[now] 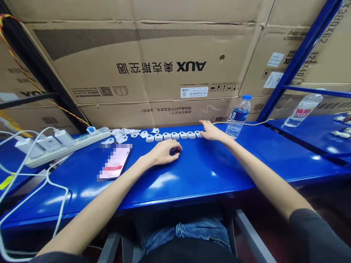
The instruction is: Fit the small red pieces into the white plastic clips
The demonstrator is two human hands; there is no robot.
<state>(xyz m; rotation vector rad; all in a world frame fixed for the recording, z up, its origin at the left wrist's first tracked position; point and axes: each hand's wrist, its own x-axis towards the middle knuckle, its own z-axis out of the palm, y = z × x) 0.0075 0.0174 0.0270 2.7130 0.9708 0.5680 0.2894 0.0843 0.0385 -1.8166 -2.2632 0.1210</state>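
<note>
Several small white plastic pieces (pixel 167 136) stand in a row along the back of the blue table (pixel 192 175), with more lying in a loose group (pixel 122 138) at the left. My right hand (pixel 210 130) is at the right end of the row, its fingers at the last piece (pixel 197 134); whether it grips that piece is unclear. My left hand (pixel 166 151) rests on the table in front of the row's middle, fingers curled with a gap between thumb and fingertips, and nothing shows in it.
A phone (pixel 116 162) lies left of my left hand. Behind my right forearm stands a water bottle (pixel 239 116). A power strip (pixel 68 148) with chargers and white cables (pixel 64 190) is at the left. Cardboard (pixel 153 47) walls the back. Another bottle (pixel 303 109) is at far right.
</note>
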